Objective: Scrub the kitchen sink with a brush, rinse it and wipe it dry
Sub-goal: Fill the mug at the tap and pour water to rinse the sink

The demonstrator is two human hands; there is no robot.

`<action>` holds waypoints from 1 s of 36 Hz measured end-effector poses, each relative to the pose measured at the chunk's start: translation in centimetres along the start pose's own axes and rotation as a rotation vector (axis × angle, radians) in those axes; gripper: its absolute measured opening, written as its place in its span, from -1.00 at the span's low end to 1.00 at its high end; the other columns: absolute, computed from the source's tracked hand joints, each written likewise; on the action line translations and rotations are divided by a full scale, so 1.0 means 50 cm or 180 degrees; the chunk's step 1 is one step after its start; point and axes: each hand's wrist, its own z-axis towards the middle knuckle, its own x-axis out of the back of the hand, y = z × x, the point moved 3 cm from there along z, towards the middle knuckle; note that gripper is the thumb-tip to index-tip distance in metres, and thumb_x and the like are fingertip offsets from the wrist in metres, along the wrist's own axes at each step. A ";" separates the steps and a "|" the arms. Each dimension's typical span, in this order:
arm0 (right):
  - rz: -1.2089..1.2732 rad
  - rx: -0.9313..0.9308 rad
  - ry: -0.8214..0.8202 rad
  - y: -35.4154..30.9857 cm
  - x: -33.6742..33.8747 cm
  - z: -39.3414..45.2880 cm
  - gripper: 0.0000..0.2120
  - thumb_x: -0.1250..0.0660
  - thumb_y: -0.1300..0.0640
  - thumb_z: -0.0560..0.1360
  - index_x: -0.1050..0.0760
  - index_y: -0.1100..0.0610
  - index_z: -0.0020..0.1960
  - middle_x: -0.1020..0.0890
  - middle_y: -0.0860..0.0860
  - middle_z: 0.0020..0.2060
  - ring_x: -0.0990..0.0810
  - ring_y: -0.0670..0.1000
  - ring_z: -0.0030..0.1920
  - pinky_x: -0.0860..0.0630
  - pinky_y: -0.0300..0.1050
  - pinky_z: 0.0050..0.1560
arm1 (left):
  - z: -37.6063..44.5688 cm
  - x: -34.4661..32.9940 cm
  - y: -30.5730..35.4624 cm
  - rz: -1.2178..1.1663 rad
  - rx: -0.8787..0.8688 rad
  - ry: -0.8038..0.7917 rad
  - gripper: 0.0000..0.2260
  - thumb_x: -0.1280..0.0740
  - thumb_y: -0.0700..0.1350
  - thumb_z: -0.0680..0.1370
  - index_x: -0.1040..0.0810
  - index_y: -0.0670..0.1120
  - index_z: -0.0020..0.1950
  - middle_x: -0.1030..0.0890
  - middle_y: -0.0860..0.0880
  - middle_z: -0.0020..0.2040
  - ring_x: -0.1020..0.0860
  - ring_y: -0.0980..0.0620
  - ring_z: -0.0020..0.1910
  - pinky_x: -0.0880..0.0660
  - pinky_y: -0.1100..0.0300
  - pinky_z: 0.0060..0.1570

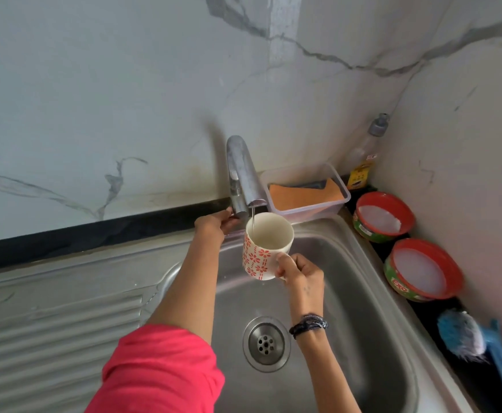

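We held the patterned mug [266, 247] over the sink [363, 308] in our right hand [298, 271], its grip closed around the handle side, with the mug's mouth directly under the tap [240, 174] and a thin stream of water [253, 217] falling into it. Our left hand [214, 223] had its grip curled on the tap's base at the sink's back edge. The blue brush [461, 335] lay on the dark ledge along the sink's right edge, in front of two red soap tubs [422, 271].
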 end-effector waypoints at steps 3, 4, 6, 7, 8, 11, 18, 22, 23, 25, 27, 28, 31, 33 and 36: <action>-0.0225 0.0139 -0.0040 -0.001 0.006 0.003 -0.59 -0.31 -0.03 0.27 -0.30 0.31 -0.41 -0.28 0.02 -0.49 -0.20 -0.07 -0.41 -0.19 -0.26 -0.40 | -0.004 -0.002 -0.002 -0.0033 -0.0047 0.0024 -0.81 -0.36 -0.35 0.48 -0.55 -0.34 0.08 -0.62 -0.23 -0.04 -0.64 -0.08 -0.11 -0.55 0.20 -0.10; -0.0295 0.0182 -0.0053 -0.001 0.008 0.003 -0.58 -0.31 -0.04 0.27 -0.30 0.33 -0.40 -0.27 0.02 -0.49 -0.18 -0.09 -0.42 -0.15 -0.31 -0.45 | -0.004 -0.003 -0.003 -0.0064 -0.0056 0.0006 -0.83 -0.35 -0.36 0.48 -0.55 -0.35 0.06 -0.62 -0.22 -0.08 -0.64 -0.06 -0.20 -0.55 0.22 -0.12; -0.0407 0.0231 -0.0083 0.001 0.011 0.003 -0.56 -0.31 -0.05 0.25 -0.31 0.35 -0.38 -0.27 0.01 -0.49 -0.17 -0.10 -0.43 -0.13 -0.32 -0.50 | -0.005 -0.004 -0.003 -0.0103 -0.0077 0.0021 -0.84 -0.36 -0.36 0.47 -0.55 -0.36 0.04 -0.61 -0.19 -0.17 -0.62 -0.01 -0.43 -0.58 0.24 -0.26; -0.0449 0.0232 -0.0099 0.004 0.012 0.003 -0.56 -0.31 -0.06 0.25 -0.32 0.35 -0.37 -0.28 0.01 -0.49 -0.18 -0.10 -0.42 -0.13 -0.32 -0.50 | -0.005 -0.004 -0.004 -0.0099 -0.0091 0.0058 -0.83 -0.36 -0.36 0.47 -0.55 -0.36 0.05 -0.61 -0.19 -0.18 -0.60 0.00 -0.45 -0.58 0.25 -0.34; -0.0473 0.0224 -0.0115 0.008 0.011 0.003 -0.56 -0.30 -0.07 0.25 -0.33 0.35 -0.37 -0.29 0.01 -0.49 -0.19 -0.09 -0.42 -0.14 -0.32 -0.50 | -0.005 -0.004 -0.004 -0.0091 -0.0107 0.0094 -0.82 -0.37 -0.36 0.46 -0.55 -0.35 0.05 -0.61 -0.20 -0.16 -0.60 -0.01 -0.42 -0.58 0.27 -0.39; -0.0457 0.0188 -0.0147 0.019 0.006 0.001 -0.56 -0.29 -0.06 0.25 -0.34 0.35 -0.36 -0.31 0.02 -0.47 -0.21 -0.07 -0.40 -0.15 -0.31 -0.47 | -0.003 -0.007 -0.008 -0.0061 -0.0159 0.0191 -0.82 -0.39 -0.34 0.45 -0.57 -0.35 0.04 -0.62 -0.22 -0.08 -0.62 -0.03 -0.29 -0.61 0.21 -0.23; -0.0327 0.0213 -0.0164 0.021 -0.015 -0.017 -0.57 -0.30 -0.04 0.25 -0.33 0.36 -0.38 -0.29 0.03 -0.49 -0.18 -0.07 -0.42 -0.14 -0.30 -0.49 | -0.005 -0.014 -0.011 -0.0027 -0.0295 0.0451 -0.86 -0.42 -0.31 0.44 -0.59 -0.36 -0.05 -0.59 -0.17 -0.33 -0.54 0.02 -0.59 -0.60 0.15 -0.28; -0.0290 0.0216 -0.0123 0.027 -0.016 -0.024 -0.57 -0.30 -0.02 0.25 -0.33 0.38 -0.37 -0.30 0.05 -0.48 -0.19 -0.08 -0.42 -0.14 -0.29 -0.48 | 0.000 -0.009 -0.010 -0.0029 -0.0278 0.0387 -0.84 -0.42 -0.31 0.44 -0.59 -0.36 -0.02 -0.62 -0.20 -0.26 -0.56 -0.03 -0.45 -0.61 0.09 -0.16; -0.0291 0.0211 -0.0098 0.029 -0.015 -0.025 -0.57 -0.30 -0.02 0.25 -0.34 0.38 -0.37 -0.30 0.05 -0.48 -0.19 -0.09 -0.42 -0.15 -0.29 -0.48 | 0.003 -0.008 -0.009 -0.0023 -0.0260 0.0370 -0.82 -0.42 -0.31 0.44 -0.58 -0.36 -0.01 -0.63 -0.22 -0.20 -0.57 -0.04 -0.43 -0.61 0.08 -0.13; -0.0271 0.0176 -0.0048 0.034 -0.012 -0.027 -0.57 -0.31 -0.02 0.26 -0.33 0.38 -0.37 -0.30 0.04 -0.47 -0.18 -0.10 -0.43 -0.15 -0.30 -0.48 | 0.010 -0.005 -0.006 0.0035 -0.0175 0.0343 -0.80 -0.43 -0.32 0.43 -0.57 -0.35 0.01 -0.64 -0.24 -0.08 -0.58 -0.04 -0.39 -0.61 0.08 -0.10; -0.0259 0.0144 -0.0006 0.042 -0.005 -0.026 -0.56 -0.32 -0.02 0.25 -0.33 0.39 -0.37 -0.31 0.04 -0.47 -0.19 -0.10 -0.43 -0.16 -0.31 -0.47 | 0.013 -0.004 -0.005 0.0057 -0.0128 0.0253 -0.80 -0.42 -0.35 0.42 -0.56 -0.35 0.03 -0.63 -0.26 -0.02 -0.60 -0.07 -0.32 -0.60 0.10 -0.11; -0.0272 0.0135 0.0012 0.046 -0.002 -0.025 -0.56 -0.32 -0.02 0.26 -0.34 0.39 -0.37 -0.31 0.04 -0.47 -0.19 -0.10 -0.43 -0.17 -0.32 -0.47 | 0.014 -0.004 -0.005 0.0042 -0.0135 0.0196 -0.80 -0.41 -0.36 0.42 -0.55 -0.36 0.02 -0.62 -0.26 0.00 -0.61 -0.08 -0.27 -0.61 0.11 -0.12; -0.0321 0.0114 0.0050 0.055 0.006 -0.021 -0.57 -0.32 -0.03 0.26 -0.34 0.37 -0.37 -0.31 0.03 -0.48 -0.20 -0.10 -0.43 -0.17 -0.32 -0.47 | 0.016 -0.001 -0.006 -0.0029 -0.0149 0.0082 -0.80 -0.39 -0.38 0.43 -0.53 -0.39 0.04 -0.60 -0.28 0.04 -0.62 -0.14 -0.05 -0.59 0.13 -0.10; -0.0356 0.0105 0.0064 0.058 0.008 -0.018 -0.57 -0.32 -0.04 0.25 -0.34 0.36 -0.38 -0.29 0.02 -0.49 -0.19 -0.10 -0.43 -0.15 -0.32 -0.48 | 0.017 -0.002 -0.007 -0.0072 -0.0181 0.0050 -0.79 -0.38 -0.39 0.44 -0.52 -0.39 0.05 -0.59 -0.29 0.05 -0.61 -0.15 0.00 -0.58 0.12 -0.08; -0.0359 0.0088 0.0073 0.063 0.008 -0.016 -0.57 -0.31 -0.03 0.26 -0.34 0.36 -0.38 -0.29 0.03 -0.49 -0.19 -0.10 -0.43 -0.15 -0.32 -0.47 | 0.017 -0.004 -0.006 -0.0079 -0.0200 0.0037 -0.93 -0.37 -0.40 0.44 -0.52 -0.35 -0.11 -0.59 -0.31 0.07 -0.60 -0.14 -0.04 -0.58 0.09 -0.06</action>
